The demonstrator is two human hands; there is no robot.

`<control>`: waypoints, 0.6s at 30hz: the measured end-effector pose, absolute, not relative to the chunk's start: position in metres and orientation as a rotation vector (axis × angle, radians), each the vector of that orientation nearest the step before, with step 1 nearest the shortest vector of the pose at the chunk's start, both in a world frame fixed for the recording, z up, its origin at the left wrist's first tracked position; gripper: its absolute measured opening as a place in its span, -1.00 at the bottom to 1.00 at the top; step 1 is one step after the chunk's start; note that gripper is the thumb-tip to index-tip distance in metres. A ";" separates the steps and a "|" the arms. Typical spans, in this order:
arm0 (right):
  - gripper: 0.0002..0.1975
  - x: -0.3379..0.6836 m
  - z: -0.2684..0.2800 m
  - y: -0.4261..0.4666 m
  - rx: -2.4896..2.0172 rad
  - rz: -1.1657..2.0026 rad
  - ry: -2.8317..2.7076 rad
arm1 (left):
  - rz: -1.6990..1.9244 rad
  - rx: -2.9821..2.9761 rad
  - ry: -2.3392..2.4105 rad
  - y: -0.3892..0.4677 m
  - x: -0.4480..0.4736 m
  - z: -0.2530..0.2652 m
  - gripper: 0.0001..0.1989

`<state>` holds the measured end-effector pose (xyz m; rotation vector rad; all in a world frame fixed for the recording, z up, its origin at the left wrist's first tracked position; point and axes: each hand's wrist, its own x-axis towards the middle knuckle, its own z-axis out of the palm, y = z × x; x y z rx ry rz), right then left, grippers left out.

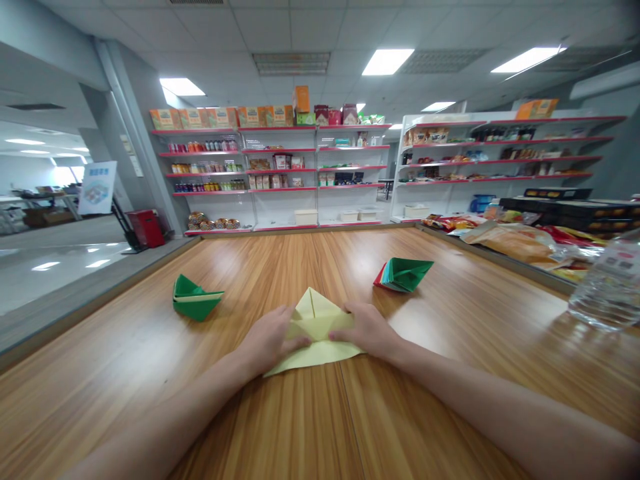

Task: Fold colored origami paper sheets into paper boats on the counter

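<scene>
A pale yellow sheet of paper (320, 328), partly folded, lies on the table in front of me with a pointed, creased top and a flat flap along its near edge. My left hand (270, 340) grips its left side, thumb on top of the paper. On the opposite side my right hand (373, 330) holds the paper the same way, thumb laid across the fold. Farther left rests a green folded paper boat (196, 299). A stack of nested paper boats (404, 275), green on top with blue and red layers, sits beyond my right hand.
A wooden table (240, 260) with a raised rim stretches around my hands. At right stand a clear plastic bottle (610, 287), packaged snacks (520, 243) and black boxes (570, 212). Stocked shelves (280, 160) line the back, and a red box (145, 228) stands on the floor at left.
</scene>
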<state>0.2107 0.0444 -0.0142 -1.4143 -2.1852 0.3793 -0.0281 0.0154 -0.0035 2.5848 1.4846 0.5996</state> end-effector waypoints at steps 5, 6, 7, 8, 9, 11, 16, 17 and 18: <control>-0.91 0.210 -0.008 0.036 -0.989 -0.031 -2.133 | 0.992 2.780 1.662 0.014 -0.035 0.001 -0.92; -0.88 0.210 -0.005 0.034 -0.896 -0.111 -2.150 | 1.080 2.878 1.620 0.012 -0.036 0.004 -0.89; -0.83 0.210 -0.003 0.032 -0.822 -0.171 -2.176 | 1.144 2.967 1.565 0.010 -0.036 0.006 -0.84; -0.79 0.210 -0.001 0.030 -0.775 -0.216 -2.209 | 1.171 3.039 1.518 0.009 -0.037 0.009 -0.81; -0.77 0.210 0.000 0.029 -0.755 -0.247 -2.245 | 1.153 3.097 1.482 0.008 -0.037 0.010 -0.78; -0.73 0.210 0.000 0.029 -0.749 -0.255 -2.347 | 0.987 3.181 1.388 0.008 -0.036 0.011 -0.77; -0.75 0.210 -0.008 0.038 -0.688 -0.089 -2.622 | 0.450 3.183 1.097 0.015 -0.036 0.003 -0.75; -0.75 0.210 -0.009 0.039 -0.678 -0.063 -2.629 | 0.440 3.152 1.113 0.015 -0.036 0.002 -0.73; -0.74 0.210 -0.010 0.040 -0.670 -0.042 -2.628 | 0.453 3.120 1.142 0.016 -0.036 0.000 -0.71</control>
